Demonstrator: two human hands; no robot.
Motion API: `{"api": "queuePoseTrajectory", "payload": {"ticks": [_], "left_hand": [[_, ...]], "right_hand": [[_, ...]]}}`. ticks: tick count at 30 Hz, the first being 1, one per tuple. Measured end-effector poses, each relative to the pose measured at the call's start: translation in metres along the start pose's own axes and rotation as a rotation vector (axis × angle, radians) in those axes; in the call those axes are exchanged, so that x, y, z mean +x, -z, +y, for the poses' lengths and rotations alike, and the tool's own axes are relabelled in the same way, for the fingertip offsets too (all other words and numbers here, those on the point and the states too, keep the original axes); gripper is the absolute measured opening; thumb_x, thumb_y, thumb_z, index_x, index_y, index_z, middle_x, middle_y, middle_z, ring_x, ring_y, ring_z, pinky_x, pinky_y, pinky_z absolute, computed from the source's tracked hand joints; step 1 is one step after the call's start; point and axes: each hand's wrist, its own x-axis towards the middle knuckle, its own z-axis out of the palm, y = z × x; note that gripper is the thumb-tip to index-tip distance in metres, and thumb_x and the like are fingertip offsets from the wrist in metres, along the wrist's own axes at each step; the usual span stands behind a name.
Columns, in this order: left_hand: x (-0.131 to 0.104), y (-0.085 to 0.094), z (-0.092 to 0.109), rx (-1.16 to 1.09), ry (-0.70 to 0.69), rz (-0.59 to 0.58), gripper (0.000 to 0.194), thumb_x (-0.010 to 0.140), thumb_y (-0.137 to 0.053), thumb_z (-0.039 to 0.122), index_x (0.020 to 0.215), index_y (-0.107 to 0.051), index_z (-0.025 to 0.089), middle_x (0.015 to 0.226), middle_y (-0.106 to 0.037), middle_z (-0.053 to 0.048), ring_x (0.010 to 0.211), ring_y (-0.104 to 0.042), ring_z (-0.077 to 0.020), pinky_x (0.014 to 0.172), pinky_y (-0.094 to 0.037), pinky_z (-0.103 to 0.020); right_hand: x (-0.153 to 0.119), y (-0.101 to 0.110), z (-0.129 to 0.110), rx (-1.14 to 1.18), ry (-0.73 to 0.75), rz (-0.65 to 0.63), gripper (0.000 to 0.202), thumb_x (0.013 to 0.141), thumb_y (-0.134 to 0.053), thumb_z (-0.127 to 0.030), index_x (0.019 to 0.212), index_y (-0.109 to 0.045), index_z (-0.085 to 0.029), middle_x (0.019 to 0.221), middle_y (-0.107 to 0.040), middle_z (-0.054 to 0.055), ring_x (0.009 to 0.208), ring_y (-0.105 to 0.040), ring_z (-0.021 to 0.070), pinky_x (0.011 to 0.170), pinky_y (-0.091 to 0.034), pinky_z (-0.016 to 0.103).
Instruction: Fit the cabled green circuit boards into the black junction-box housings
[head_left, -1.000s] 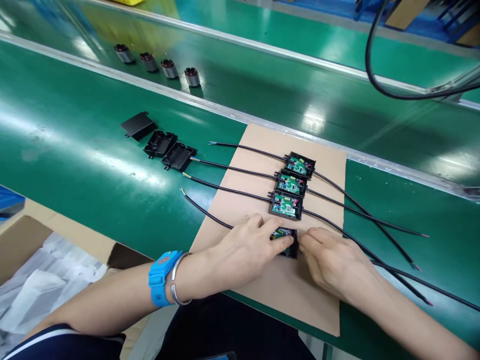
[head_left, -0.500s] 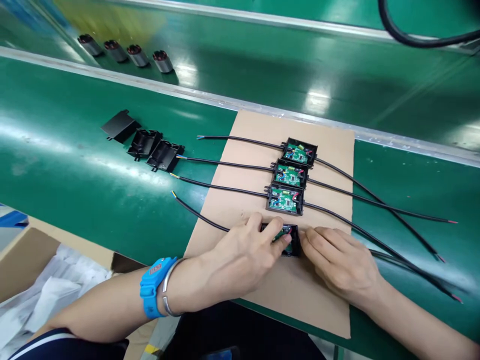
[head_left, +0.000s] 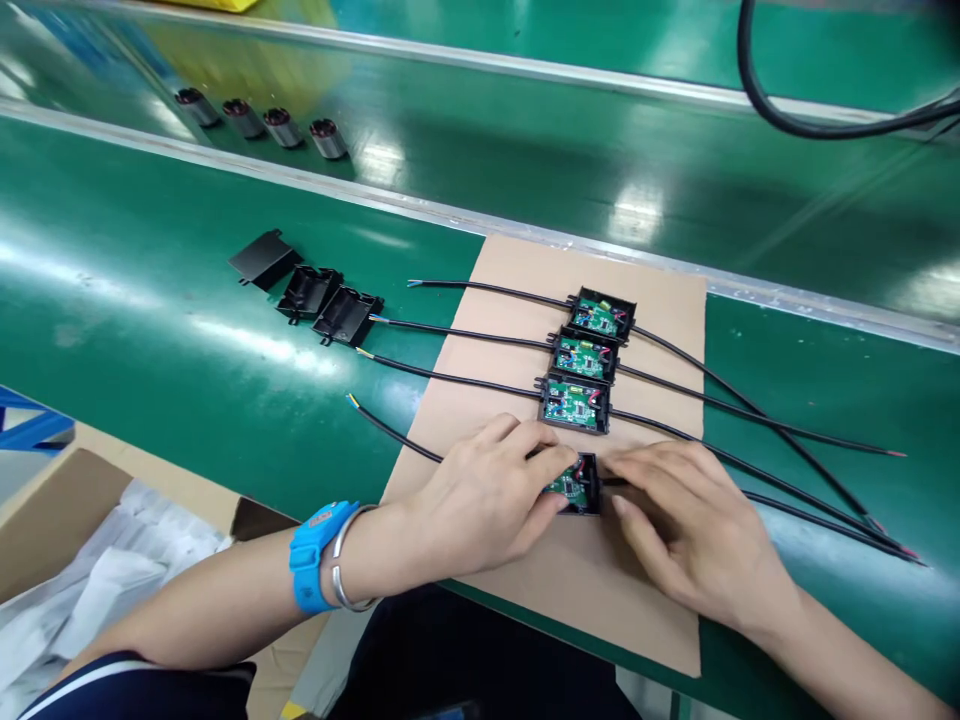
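Observation:
The nearest black plastic case [head_left: 590, 496] lies on a cardboard sheet [head_left: 517, 545], with a green circuit board [head_left: 574, 488] inside. My left hand [head_left: 495, 490] grips this case from its left side, fingers over the board and hiding part of it. At the case's right end, my right hand [head_left: 686, 520] is over the black cable, thumb and fingers apart. Three more open cases with boards, such as the nearest of them [head_left: 575, 403], line up behind it. Each has black cables out of both ends.
Several metal cylinders with copper windings [head_left: 283, 128] stand on the back ledge. Empty black housings [head_left: 347, 315] lie at the left on the green bench [head_left: 150, 300]. A carton of white wrapped pieces [head_left: 82, 480] sits below left; a thick black cable [head_left: 795, 125] hangs upper right.
My right hand's thumb and fingers have spread from a closed pinch beside the case. The left hand stays on the case, its fingers slightly shifted. The whole view has moved a little.

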Motion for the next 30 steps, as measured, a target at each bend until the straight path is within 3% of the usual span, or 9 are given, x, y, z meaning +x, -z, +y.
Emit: {"api": "queuePoseTrajectory", "payload": {"ticks": [5, 11, 14, 19, 22, 25, 28, 30], "left_hand": [[0.008, 0.0, 0.0, 0.047, -0.129, 0.015, 0.027, 0.094, -0.044, 0.02, 0.117, -0.059, 0.019, 0.117, -0.057, -0.005, 0.107, -0.046, -0.0212, 0.095, -0.041, -0.038], [0.002, -0.006, 0.013, 0.271, -0.256, -0.102, 0.039, 0.092, -0.041, 0.019, 0.129, -0.053, 0.011, 0.126, -0.054, -0.008, 0.107, -0.046, -0.0245, 0.087, -0.041, -0.042], [-0.005, -0.012, 0.024, 0.406, -0.284, -0.116, 0.037, 0.092, -0.037, 0.017, 0.121, -0.059, 0.007, 0.132, -0.049, -0.012, 0.116, -0.041, -0.0277, 0.096, -0.037, -0.045], [-0.005, -0.022, 0.033, 0.482, -0.278, -0.116, 0.033, 0.092, -0.038, 0.019, 0.108, -0.065, 0.009, 0.132, -0.047, -0.014, 0.119, -0.041, -0.029, 0.097, -0.036, -0.043], [0.0, -0.017, 0.027, 0.406, -0.251, -0.09, 0.032, 0.089, -0.042, 0.017, 0.111, -0.063, 0.009, 0.125, -0.053, -0.012, 0.117, -0.043, -0.0272, 0.098, -0.037, -0.044], [0.001, -0.003, 0.015, 0.162, -0.194, 0.01, 0.039, 0.085, -0.045, 0.014, 0.122, -0.057, 0.012, 0.119, -0.057, -0.007, 0.114, -0.046, -0.0228, 0.098, -0.039, -0.041], [-0.01, 0.007, 0.006, 0.034, -0.124, 0.164, 0.034, 0.085, -0.05, 0.015, 0.118, -0.06, 0.017, 0.113, -0.06, -0.005, 0.11, -0.047, -0.021, 0.098, -0.04, -0.04], [-0.021, 0.008, 0.003, 0.052, -0.098, 0.176, 0.027, 0.087, -0.054, 0.019, 0.113, -0.062, 0.019, 0.109, -0.061, -0.004, 0.107, -0.049, -0.0217, 0.093, -0.042, -0.041]], "right_hand": [[0.002, 0.003, -0.009, 0.073, -0.064, 0.026, 0.024, 0.081, -0.062, -0.016, 0.105, -0.058, -0.016, 0.1, -0.063, 0.009, 0.098, -0.054, 0.0235, 0.087, -0.045, 0.043], [-0.006, -0.01, 0.006, -0.025, 0.049, 0.043, 0.029, 0.082, -0.057, -0.004, 0.108, -0.059, -0.018, 0.097, -0.066, 0.007, 0.088, -0.055, 0.0216, 0.08, -0.047, 0.04], [-0.008, -0.012, 0.008, -0.131, 0.182, 0.065, 0.037, 0.08, -0.05, 0.005, 0.113, -0.057, -0.01, 0.1, -0.066, 0.013, 0.089, -0.055, 0.0248, 0.077, -0.048, 0.041], [-0.005, -0.012, 0.006, -0.235, 0.298, 0.01, 0.029, 0.083, -0.044, 0.003, 0.107, -0.059, 0.003, 0.091, -0.065, 0.019, 0.086, -0.051, 0.0284, 0.072, -0.048, 0.045], [-0.008, -0.017, 0.011, -0.171, 0.276, 0.036, 0.029, 0.084, -0.046, 0.003, 0.11, -0.059, 0.002, 0.091, -0.064, 0.015, 0.086, -0.051, 0.026, 0.073, -0.048, 0.043], [-0.012, -0.02, 0.015, -0.088, 0.199, 0.059, 0.03, 0.084, -0.053, 0.001, 0.114, -0.059, -0.003, 0.096, -0.063, 0.013, 0.09, -0.052, 0.0236, 0.077, -0.048, 0.041], [-0.013, -0.014, 0.011, -0.039, 0.106, 0.107, 0.03, 0.083, -0.06, -0.004, 0.112, -0.06, -0.007, 0.099, -0.061, 0.012, 0.091, -0.052, 0.0214, 0.081, -0.047, 0.04], [-0.014, -0.008, 0.001, -0.049, 0.083, 0.143, 0.028, 0.082, -0.062, -0.005, 0.11, -0.061, -0.008, 0.097, -0.061, 0.011, 0.088, -0.052, 0.0202, 0.08, -0.046, 0.039]]}}
